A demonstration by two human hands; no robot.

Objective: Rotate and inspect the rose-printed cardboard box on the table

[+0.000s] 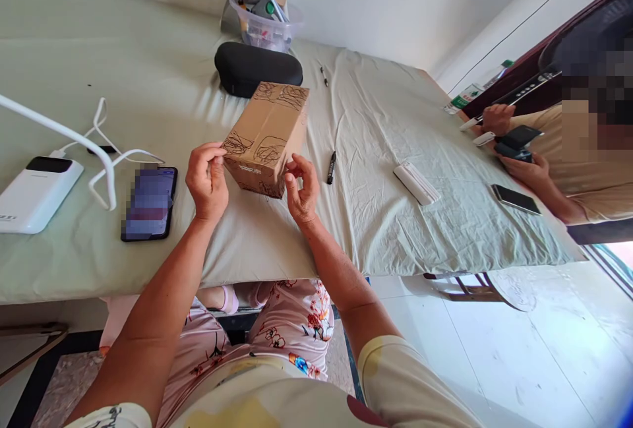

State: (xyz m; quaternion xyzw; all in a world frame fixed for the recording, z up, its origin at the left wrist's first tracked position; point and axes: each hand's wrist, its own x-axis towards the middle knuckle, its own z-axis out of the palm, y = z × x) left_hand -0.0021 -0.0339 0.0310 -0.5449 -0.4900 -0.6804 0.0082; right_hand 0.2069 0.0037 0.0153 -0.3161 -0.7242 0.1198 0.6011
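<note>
Brown rectangular cardboard box, scribbled in black (266,126), on a pale-green tablecloth (386,230): its long axis runs away from the fingers; left hand (208,181) and right hand (302,189) flank its near end equally closely, fingers curled; whether they grip, I cannot tell.

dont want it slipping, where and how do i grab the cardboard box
Probably both long walls of the cardboard box, about mid-length: left hand coming from its left, right hand from its right. It is longer than wide, its right wall looks flat, and the black case crowds its far end, so the sides seem the clearer approach.
</note>
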